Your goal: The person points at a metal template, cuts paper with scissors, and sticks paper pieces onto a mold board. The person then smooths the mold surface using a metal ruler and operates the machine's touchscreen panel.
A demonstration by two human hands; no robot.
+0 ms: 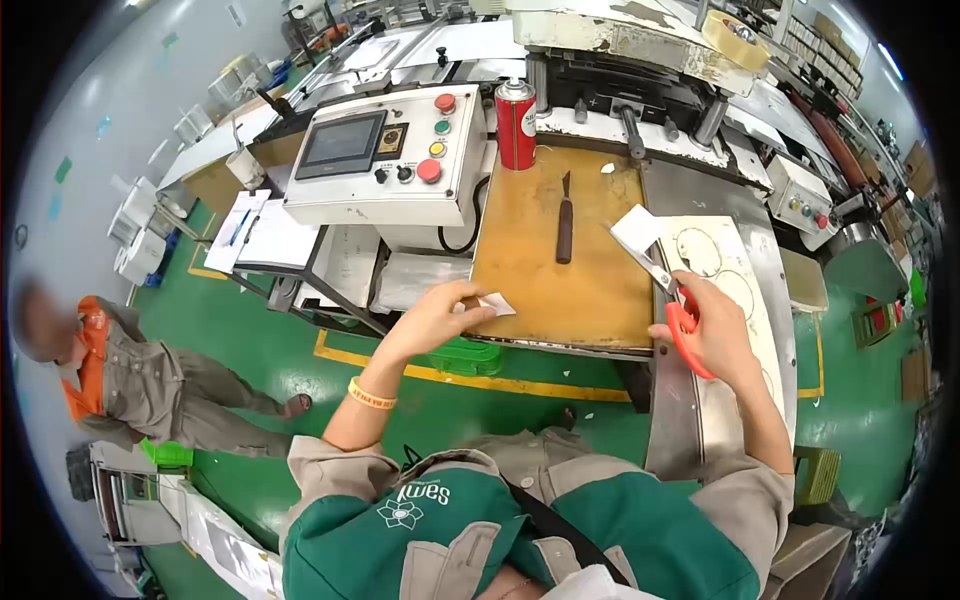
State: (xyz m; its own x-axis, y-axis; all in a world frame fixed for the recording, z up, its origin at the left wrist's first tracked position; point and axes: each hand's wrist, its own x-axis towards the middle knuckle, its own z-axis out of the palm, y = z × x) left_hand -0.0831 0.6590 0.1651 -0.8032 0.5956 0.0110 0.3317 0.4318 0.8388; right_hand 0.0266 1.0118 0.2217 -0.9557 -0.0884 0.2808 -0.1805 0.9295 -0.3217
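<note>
Head view, left hand, scissors, opposite board edges

Both forearms reach forward, left grip pinched and right grip curled, palm inward.

We wear a green shirt with taupe sleeves and flaps, a white flower logo, a black strap and a lettered yellow wristband.
</note>
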